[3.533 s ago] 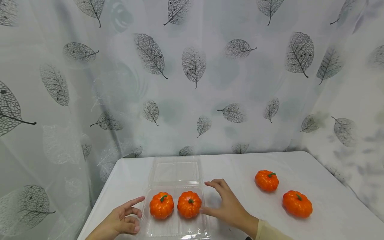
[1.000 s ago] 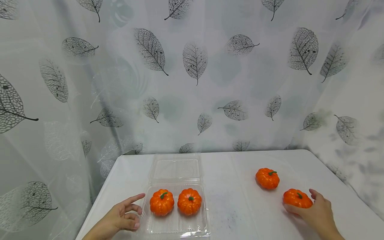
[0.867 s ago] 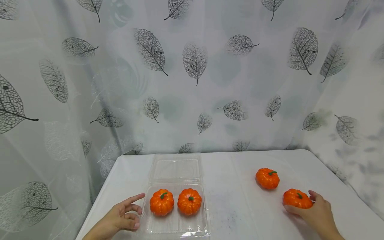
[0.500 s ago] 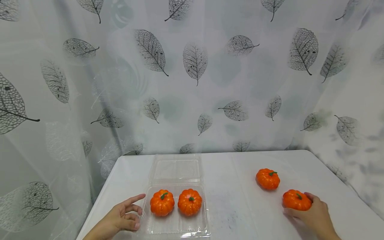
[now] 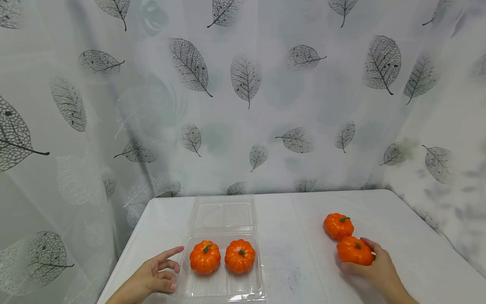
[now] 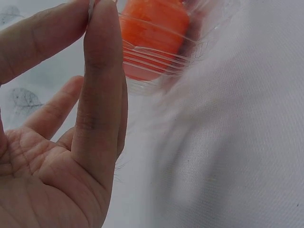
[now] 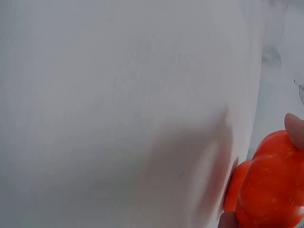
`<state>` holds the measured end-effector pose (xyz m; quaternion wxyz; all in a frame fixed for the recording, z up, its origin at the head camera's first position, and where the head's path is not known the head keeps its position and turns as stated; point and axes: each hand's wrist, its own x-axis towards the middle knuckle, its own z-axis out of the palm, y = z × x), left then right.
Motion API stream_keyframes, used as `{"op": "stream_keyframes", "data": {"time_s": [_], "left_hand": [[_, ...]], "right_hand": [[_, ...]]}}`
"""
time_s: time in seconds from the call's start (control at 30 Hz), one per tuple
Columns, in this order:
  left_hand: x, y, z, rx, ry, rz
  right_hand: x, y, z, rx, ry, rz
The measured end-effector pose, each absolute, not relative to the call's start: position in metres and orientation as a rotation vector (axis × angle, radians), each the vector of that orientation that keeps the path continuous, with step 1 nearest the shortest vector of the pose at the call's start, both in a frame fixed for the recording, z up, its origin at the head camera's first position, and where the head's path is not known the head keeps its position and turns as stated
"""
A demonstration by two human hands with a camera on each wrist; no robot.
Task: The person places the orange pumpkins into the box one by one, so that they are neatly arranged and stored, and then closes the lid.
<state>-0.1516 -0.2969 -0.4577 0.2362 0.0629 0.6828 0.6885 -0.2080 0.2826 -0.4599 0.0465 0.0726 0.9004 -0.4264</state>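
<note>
My right hand (image 5: pixel 379 270) grips a small orange toy pumpkin (image 5: pixel 354 250) between thumb and fingers. A shadow falls below it; it looks raised off the table. In the right wrist view the held pumpkin (image 7: pixel 273 183) partly covers another pumpkin (image 7: pixel 236 185). That other pumpkin (image 5: pixel 338 226) sits just behind it in the head view. My left hand (image 5: pixel 152 274) is at the left edge of an open clear plastic clamshell box (image 5: pixel 244 291). Its thumb and a finger pinch the rim in the left wrist view. Two pumpkins, left (image 5: pixel 205 256) and right (image 5: pixel 240 256), sit side by side inside.
A white cloth covers the table (image 5: pixel 292 261). The box's clear lid (image 5: pixel 224 213) lies folded back toward the rear edge. Behind and beside the table hangs a pale curtain (image 5: pixel 273 97) with dark leaf prints.
My right hand has gone from the box to the front right pumpkin, gripped it and carried it leftward, close to the rear pumpkin. My left hand has stayed at the box's edge.
</note>
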Motion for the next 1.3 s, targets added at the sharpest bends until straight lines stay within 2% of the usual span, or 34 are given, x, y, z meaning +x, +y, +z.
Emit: {"op": "stream_keyframes", "data": {"time_s": [0.27, 0.73, 0.93, 1.1, 1.3], "left_hand": [[-0.151, -0.297, -0.458, 0.209, 1.818, 1.915], [-0.152, -0.297, -0.458, 0.155, 1.850, 1.902], [-0.151, -0.298, -0.458, 0.207, 1.833, 1.909], [-0.151, -0.298, -0.458, 0.220, 1.841, 1.908], [-0.150, -0.298, -0.457, 0.210, 1.849, 1.902]], "right_hand": [[-0.204, 0.258, -0.456, 0.103, 2.708, -1.371], [-0.198, 0.204, -0.450, 0.087, 2.513, -1.584], [-0.195, 0.175, -0.444, 0.075, 2.376, -1.693], [-0.191, 0.152, -0.437, -0.025, 2.253, -1.755], [-0.187, 0.130, -0.429, -0.270, 2.101, -1.794]]}}
